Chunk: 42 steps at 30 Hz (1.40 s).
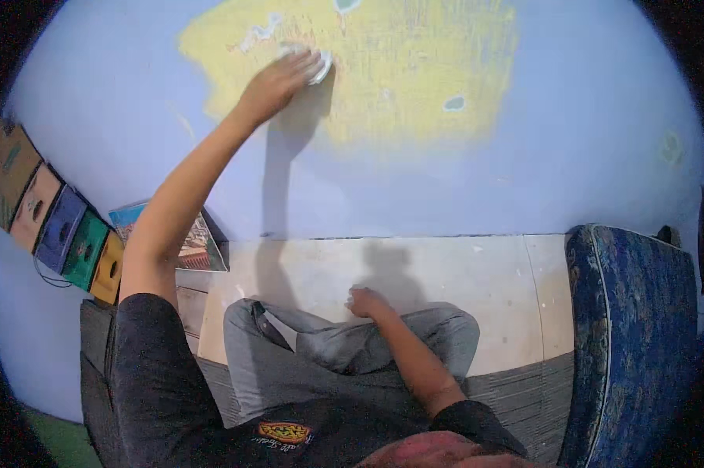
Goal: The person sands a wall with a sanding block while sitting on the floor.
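Reaching up to the wall, my left hand presses a thin white piece flat against it. Whether that piece is cloth or paper I cannot tell, since my fingers cover most of it. Under and around it spreads a rough yellow patch, with pale scraped marks and a few small grey-green spots, on the light blue paint. My right hand hovers or rests in front of my crossed legs, its fingers curled in, and nothing shows in them.
Colourful box-like holders stand in a slanting row on the left, beside a leaning picture panel. A pale board lies along the wall's foot, over a grey ribbed mat. At the right stands a blue patterned cushion.
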Each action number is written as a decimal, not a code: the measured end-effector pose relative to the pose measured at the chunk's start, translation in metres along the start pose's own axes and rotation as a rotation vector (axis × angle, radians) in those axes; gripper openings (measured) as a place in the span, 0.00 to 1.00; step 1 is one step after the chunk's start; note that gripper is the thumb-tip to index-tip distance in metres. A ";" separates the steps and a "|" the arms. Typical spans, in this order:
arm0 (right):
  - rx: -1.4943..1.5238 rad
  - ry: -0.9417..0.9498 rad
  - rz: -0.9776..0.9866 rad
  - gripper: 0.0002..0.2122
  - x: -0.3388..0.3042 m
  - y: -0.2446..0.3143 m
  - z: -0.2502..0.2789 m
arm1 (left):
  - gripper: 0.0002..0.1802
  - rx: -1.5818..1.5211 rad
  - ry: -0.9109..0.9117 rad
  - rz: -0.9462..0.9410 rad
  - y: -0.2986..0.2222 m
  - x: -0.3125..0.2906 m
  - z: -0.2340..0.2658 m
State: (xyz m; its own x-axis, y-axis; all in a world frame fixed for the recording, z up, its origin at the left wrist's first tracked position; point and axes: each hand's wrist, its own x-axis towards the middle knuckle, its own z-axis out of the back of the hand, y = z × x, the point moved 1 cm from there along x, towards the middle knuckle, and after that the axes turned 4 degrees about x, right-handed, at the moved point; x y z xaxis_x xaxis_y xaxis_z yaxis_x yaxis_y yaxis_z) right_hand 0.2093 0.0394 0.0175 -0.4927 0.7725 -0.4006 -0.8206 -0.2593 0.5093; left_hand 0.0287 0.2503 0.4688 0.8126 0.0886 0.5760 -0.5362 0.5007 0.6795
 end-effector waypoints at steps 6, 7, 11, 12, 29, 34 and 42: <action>0.065 -0.043 -0.051 0.23 0.000 -0.001 -0.002 | 0.30 -0.038 -0.245 0.291 0.012 0.065 0.008; 0.067 -0.043 -0.051 0.23 -0.001 0.000 -0.002 | 0.30 -0.067 -0.283 0.317 0.004 0.067 0.001; 0.070 -0.034 -0.015 0.23 -0.008 0.018 0.001 | 0.26 -0.045 -0.238 0.229 -0.029 0.036 -0.038; 0.047 -0.041 0.002 0.24 -0.005 0.015 -0.001 | 0.26 -0.032 -0.223 0.186 -0.038 0.032 -0.045; 0.052 -0.087 -0.012 0.23 0.003 0.006 -0.011 | 0.27 0.014 -0.133 -0.007 -0.025 0.068 0.000; 0.069 0.020 -0.053 0.25 -0.008 0.027 0.004 | 0.22 0.012 -0.155 0.182 -0.001 0.082 0.030; 0.010 0.005 -0.019 0.26 -0.005 0.012 0.002 | 0.34 -0.113 -0.208 0.162 -0.076 0.050 -0.058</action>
State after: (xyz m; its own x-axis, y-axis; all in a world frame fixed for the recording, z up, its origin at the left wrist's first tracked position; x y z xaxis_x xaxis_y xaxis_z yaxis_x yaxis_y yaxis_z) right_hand 0.2029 0.0333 0.0271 -0.4786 0.7744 -0.4138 -0.8269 -0.2391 0.5090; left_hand 0.1233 0.2666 0.4195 0.6482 0.0028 0.7615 -0.6167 0.5885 0.5229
